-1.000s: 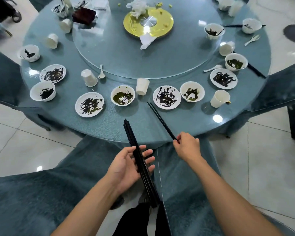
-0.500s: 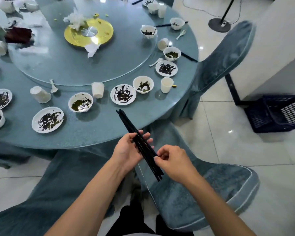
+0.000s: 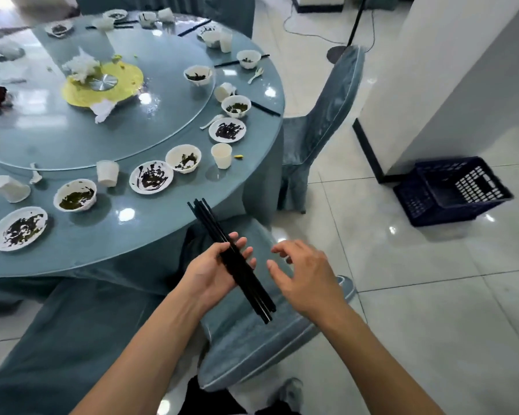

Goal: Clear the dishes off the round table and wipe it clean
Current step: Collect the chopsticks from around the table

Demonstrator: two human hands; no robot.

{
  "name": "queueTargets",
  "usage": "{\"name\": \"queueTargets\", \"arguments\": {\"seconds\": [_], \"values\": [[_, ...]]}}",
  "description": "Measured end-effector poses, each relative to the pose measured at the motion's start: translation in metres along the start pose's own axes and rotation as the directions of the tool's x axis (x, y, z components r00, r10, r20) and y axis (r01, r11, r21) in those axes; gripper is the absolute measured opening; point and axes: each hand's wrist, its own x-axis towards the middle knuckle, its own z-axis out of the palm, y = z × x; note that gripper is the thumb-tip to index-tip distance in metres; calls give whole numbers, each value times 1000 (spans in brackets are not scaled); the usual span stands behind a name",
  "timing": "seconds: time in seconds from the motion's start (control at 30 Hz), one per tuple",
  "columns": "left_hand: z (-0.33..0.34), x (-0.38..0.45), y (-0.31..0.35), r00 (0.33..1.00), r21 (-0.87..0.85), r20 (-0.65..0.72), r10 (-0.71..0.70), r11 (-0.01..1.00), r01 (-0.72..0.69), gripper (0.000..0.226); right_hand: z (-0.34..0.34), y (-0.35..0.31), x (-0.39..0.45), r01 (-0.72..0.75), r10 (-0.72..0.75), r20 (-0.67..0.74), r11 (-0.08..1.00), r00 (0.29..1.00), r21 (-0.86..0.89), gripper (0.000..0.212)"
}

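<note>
Now the right hand (image 3: 304,272) has let go — fingers spread, empty — just right of the bundle of long black chopsticks (image 3: 232,259), which the left hand (image 3: 215,269) clasps near the round blue-grey glass surface (image 3: 138,217).

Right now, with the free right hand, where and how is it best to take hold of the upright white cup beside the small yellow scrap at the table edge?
Probably grip the white cup around its side wall, near the middle, coming from the table edge on the right. It stands upright with its mouth open, and that side looks free; a bowl sits close on its left. The right hand is open.
</note>
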Motion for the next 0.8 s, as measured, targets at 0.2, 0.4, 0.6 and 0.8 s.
{"name": "queueTargets", "arguments": {"seconds": [0.2, 0.4, 0.6, 0.8], "values": [[62, 5, -67, 998, -8, 60, -37, 999, 38, 22, -57, 90, -21, -4, -14, -87, 978, 996, -209, 35], [127, 20, -104, 986, 35, 132, -106, 994, 102, 22, -100, 161, -24, -91, 57, -152, 969, 987, -228, 42], [184, 57, -121, 986, 48, 128, -107, 994, 102, 24, -130, 215, 16, -91, 54, -163, 968, 985, -234, 38], [228, 102, -113, 994, -34, 100, -54, 998, 57, 26, -156, 246, 88, -4, -17, -83, 967, 996, -256, 39]]}}
